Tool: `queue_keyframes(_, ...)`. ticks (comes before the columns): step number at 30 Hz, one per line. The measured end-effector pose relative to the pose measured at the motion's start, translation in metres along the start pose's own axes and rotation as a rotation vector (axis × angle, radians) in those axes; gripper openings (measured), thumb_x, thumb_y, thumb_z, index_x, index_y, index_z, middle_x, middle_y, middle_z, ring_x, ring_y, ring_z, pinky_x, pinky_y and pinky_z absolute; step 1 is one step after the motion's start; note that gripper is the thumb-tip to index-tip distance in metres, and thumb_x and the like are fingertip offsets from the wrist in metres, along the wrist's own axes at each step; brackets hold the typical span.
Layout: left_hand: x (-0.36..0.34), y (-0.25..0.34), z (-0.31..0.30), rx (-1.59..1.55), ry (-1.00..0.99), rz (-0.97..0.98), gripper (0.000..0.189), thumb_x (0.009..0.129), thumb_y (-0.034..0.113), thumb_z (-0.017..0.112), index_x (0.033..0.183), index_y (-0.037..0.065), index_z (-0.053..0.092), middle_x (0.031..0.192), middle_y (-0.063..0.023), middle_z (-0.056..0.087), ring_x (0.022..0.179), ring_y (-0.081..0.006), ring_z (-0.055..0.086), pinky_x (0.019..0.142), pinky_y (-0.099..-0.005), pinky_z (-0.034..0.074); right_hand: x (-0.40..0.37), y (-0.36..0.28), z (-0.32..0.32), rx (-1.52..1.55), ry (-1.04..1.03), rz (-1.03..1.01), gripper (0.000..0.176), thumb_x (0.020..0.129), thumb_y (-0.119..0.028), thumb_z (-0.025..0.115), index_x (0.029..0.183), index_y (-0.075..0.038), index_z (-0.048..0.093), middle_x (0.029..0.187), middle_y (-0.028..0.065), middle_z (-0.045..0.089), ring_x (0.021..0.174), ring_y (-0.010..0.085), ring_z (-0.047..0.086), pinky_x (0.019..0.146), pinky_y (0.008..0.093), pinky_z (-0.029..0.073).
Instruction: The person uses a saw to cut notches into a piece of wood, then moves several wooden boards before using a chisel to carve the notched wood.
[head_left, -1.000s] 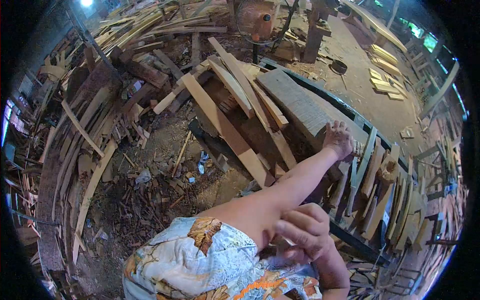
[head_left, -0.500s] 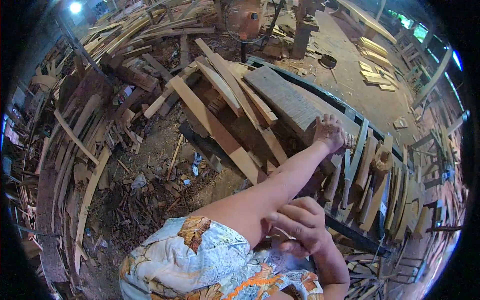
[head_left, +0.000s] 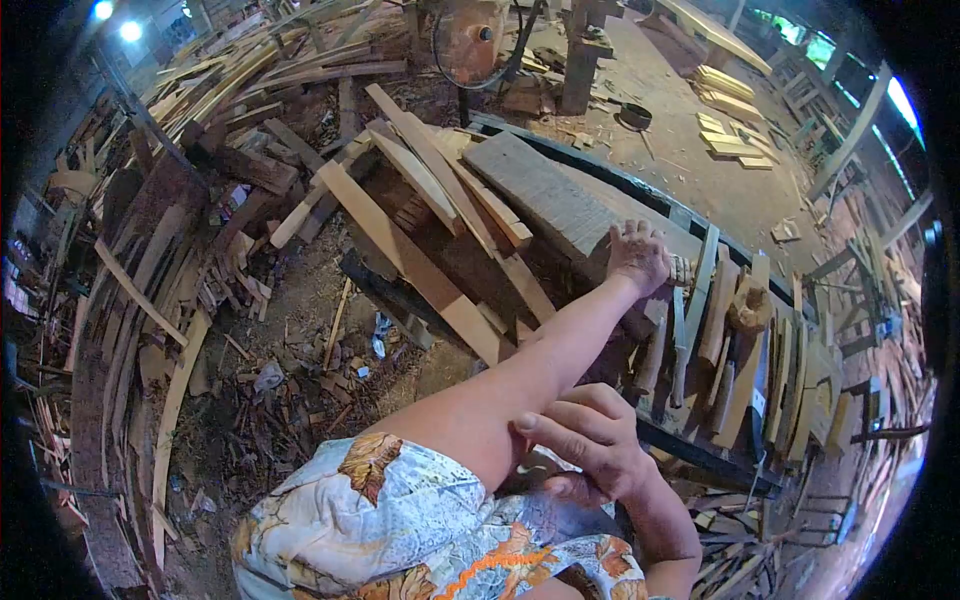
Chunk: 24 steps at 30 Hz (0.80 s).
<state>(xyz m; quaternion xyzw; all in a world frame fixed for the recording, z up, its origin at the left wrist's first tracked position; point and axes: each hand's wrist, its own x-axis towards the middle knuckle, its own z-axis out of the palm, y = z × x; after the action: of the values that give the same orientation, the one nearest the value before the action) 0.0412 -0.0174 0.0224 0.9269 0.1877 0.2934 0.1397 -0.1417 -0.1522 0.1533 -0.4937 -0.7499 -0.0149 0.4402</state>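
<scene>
My left hand (head_left: 638,257) lies on the near end of a thick, weathered wooden beam (head_left: 535,185), its fingers spread over the top. My left arm stretches across from a patterned sleeve (head_left: 370,510). Close to my body, my right hand (head_left: 588,440) is bent in toward the left arm, with fingertips at the skin near the elbow. Its fingers are loosely curved and apart, holding nothing. Left of the beam, several sawn boards (head_left: 400,250) lean at a slant. Just right of my left hand stands a row of wooden handles and narrow pieces (head_left: 715,320).
A dark metal rail (head_left: 590,160) runs along the beam's far side. Scrap wood and chips (head_left: 300,370) cover the ground at left, beside long stacked planks (head_left: 140,330). Farther off are an orange round machine part (head_left: 480,38), a dark round pan (head_left: 634,117) and pale board stacks (head_left: 735,140).
The view has shifted slightly, so the scene sits a little further left and up. My right hand's fingers have moved slightly against the left arm; my left hand stays on the beam.
</scene>
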Motion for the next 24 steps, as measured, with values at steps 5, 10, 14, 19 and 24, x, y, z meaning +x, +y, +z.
queue_keyframes(5, 0.000, 0.000, -0.003, -0.018, -0.007, 0.003, 0.029, 0.083, 0.031, 0.048, 0.094, 0.007, 0.061, 0.103, -0.0126, 0.057, 0.102, -0.0302, 0.050, 0.088, -0.0510, 0.035, 0.037, -0.025, 0.017, 0.184, 0.123, -0.253, 0.045, 0.086, -0.039, 0.058, 0.118, -0.007, 0.062, 0.098, 0.0073, 0.059, 0.081, 0.0232, 0.056, 0.068, 0.0352, 0.046)
queue_keyframes(10, 0.001, 0.000, -0.009, -0.046, -0.073, -0.018, 0.031, 0.083, 0.031, 0.049, 0.098, 0.007, 0.061, 0.107, -0.0128, 0.056, 0.106, -0.0300, 0.049, 0.091, -0.0514, 0.034, 0.011, -0.016, 0.013, 0.078, 0.060, -0.137, 0.046, 0.084, -0.038, 0.060, 0.118, -0.007, 0.062, 0.098, 0.0068, 0.059, 0.084, 0.0236, 0.057, 0.072, 0.0357, 0.048)
queue_keyframes(14, 0.001, 0.001, -0.007, -0.020, -0.068, -0.002, 0.031, 0.083, 0.031, 0.048, 0.097, 0.007, 0.061, 0.104, -0.0133, 0.056, 0.103, -0.0304, 0.050, 0.089, -0.0506, 0.035, -0.010, -0.007, -0.001, -0.077, -0.048, 0.085, 0.051, 0.080, -0.039, 0.063, 0.119, -0.007, 0.061, 0.100, 0.0075, 0.059, 0.088, 0.0246, 0.058, 0.075, 0.0366, 0.049)
queue_keyframes(19, 0.001, 0.002, -0.009, -0.021, -0.092, -0.011, 0.032, 0.083, 0.031, 0.049, 0.100, 0.007, 0.061, 0.108, -0.0137, 0.055, 0.108, -0.0302, 0.048, 0.093, -0.0523, 0.034, 0.032, -0.023, 0.014, 0.150, 0.095, -0.228, 0.047, 0.085, -0.034, 0.058, 0.123, -0.005, 0.058, 0.108, 0.0120, 0.057, 0.093, 0.0302, 0.058, 0.081, 0.0403, 0.049)
queue_keyframes(24, 0.000, -0.001, -0.009, -0.039, -0.043, 0.002, 0.033, 0.081, 0.031, 0.049, 0.100, 0.006, 0.060, 0.106, -0.0137, 0.056, 0.104, -0.0311, 0.050, 0.090, -0.0524, 0.036, 0.008, -0.012, 0.008, 0.039, -0.003, -0.104, 0.050, 0.087, -0.038, 0.057, 0.123, -0.003, 0.058, 0.106, 0.0104, 0.059, 0.086, 0.0273, 0.059, 0.074, 0.0370, 0.048)
